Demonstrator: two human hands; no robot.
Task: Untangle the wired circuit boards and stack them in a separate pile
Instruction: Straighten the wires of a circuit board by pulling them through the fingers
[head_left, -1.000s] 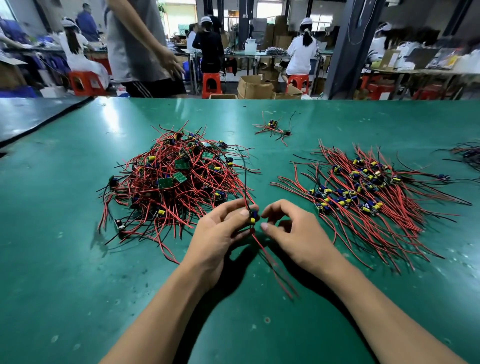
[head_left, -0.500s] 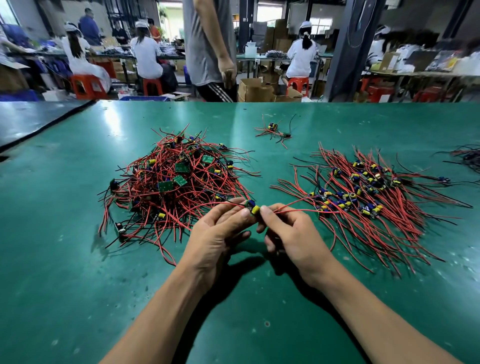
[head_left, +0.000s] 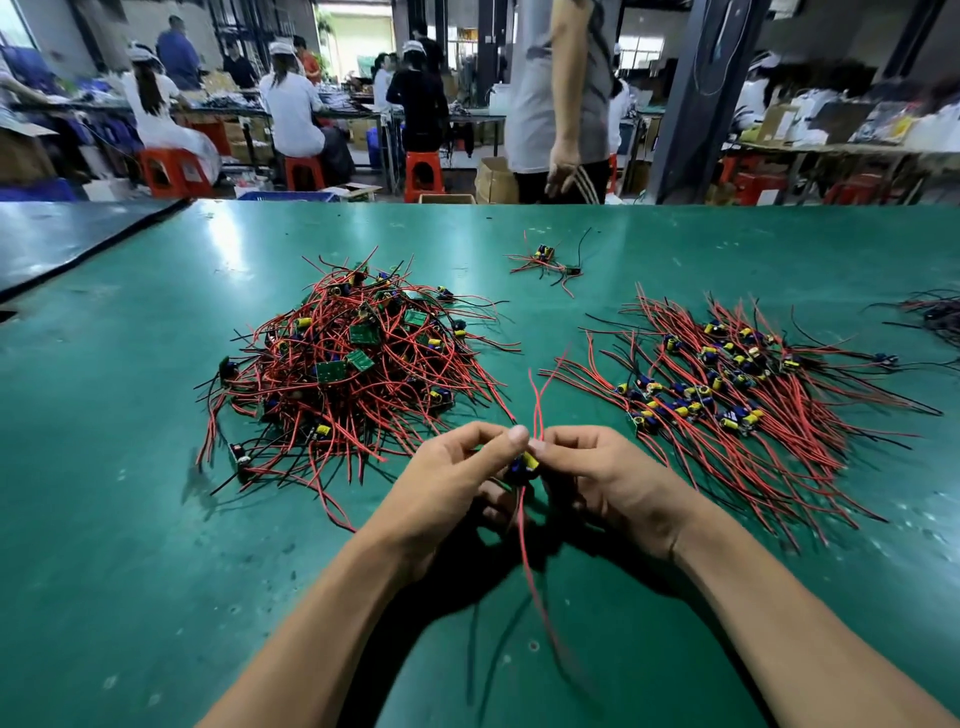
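A tangled heap of wired circuit boards, red and black wires with small green boards, lies left of centre on the green table. To the right lies a sorted pile of boards with wires fanned out. Between them, above the table, my left hand and my right hand pinch one small board with yellow and blue parts. Its red wires stick up past my fingertips and hang down toward me.
A small loose wired board lies farther back at centre. More dark wires sit at the right edge. A person stands behind the table's far edge; several seated workers, red stools and boxes fill the background.
The board between my fingers has turned: its wires, which ran sideways toward the right pile, now point up and down. The person behind the table has walked to the right.
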